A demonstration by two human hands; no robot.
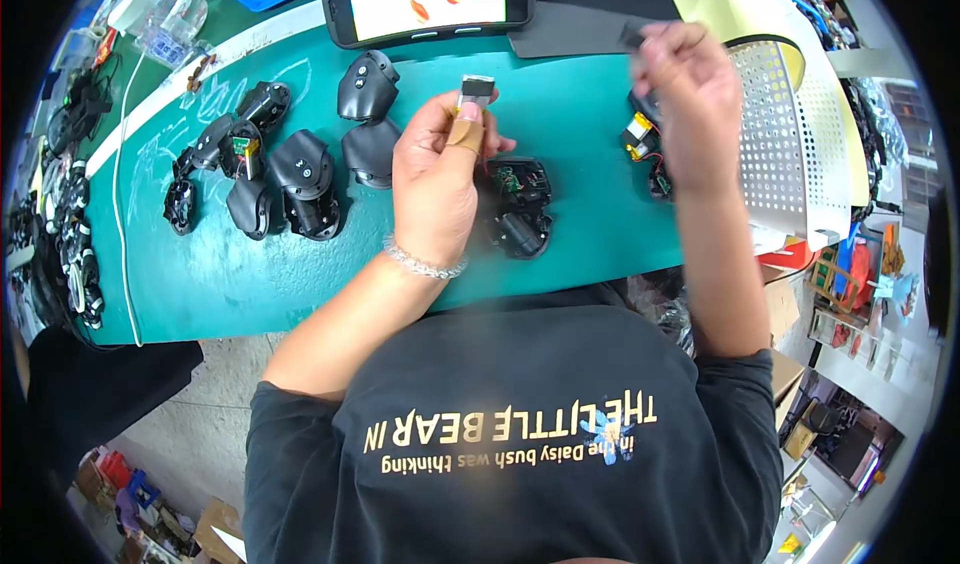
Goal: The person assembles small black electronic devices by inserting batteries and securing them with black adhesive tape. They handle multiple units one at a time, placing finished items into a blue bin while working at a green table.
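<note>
My left hand (437, 189), with tape around the thumb, pinches a small flat silver battery pack (474, 99) upright. A black foam pad (478, 86) covers part of its face. My right hand (692, 114) is raised at the right, its fingertips pinched on a small black foam piece (633, 34); motion blurs it slightly. Between the hands lies an opened black housing (520, 179) with a green circuit board inside. Below my right hand, partly hidden by it, another opened housing shows a yellow-taped battery (638, 136) and red wires.
Several black rounded housings (300, 162) lie on the green tabletop (400, 254) at the left. A phone (430, 4) stands at the back beside a dark grey foam sheet (570, 36). A perforated white metal panel (785, 129) stands at the right. A white cable (122, 204) runs along the left edge.
</note>
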